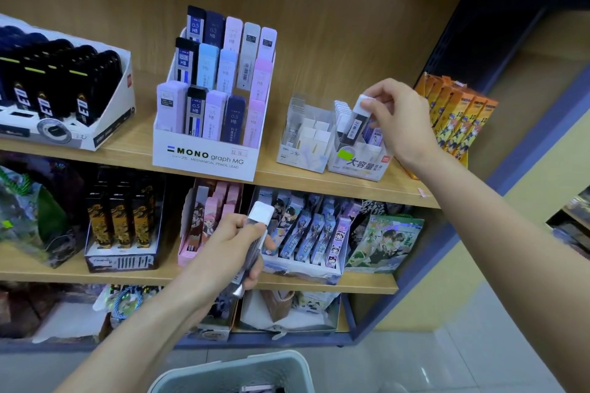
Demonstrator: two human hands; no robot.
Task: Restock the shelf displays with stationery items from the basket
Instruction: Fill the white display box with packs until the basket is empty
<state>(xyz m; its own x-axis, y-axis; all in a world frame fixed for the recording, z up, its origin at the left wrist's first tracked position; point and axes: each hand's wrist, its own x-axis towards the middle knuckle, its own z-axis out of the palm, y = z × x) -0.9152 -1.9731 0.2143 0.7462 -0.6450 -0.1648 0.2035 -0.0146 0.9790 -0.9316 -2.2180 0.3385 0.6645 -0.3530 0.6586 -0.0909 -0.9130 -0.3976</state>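
The right hand (396,118) is up at the top shelf (287,180), fingers and thumb pinching the white cap of a dark lead case (352,124). The left hand (230,249) waits lower down, well apart from it, curled round a bundle of spare cases (257,230) in front of the middle shelf.

The lead case hangs slanted, cap up and to the right. Its lower end points down and left into the open top of the display box (357,166) with the green sticker, and seems to be just inside the rim. So the move is the right hand's alone, I'd say: a short slide along the case's own length.

Room is tight sideways. A clear box (303,150) touches the display box on the left and orange packs (459,115) stand near the wrist. Above is open. The basket (287,360) sits on the floor below the left arm.
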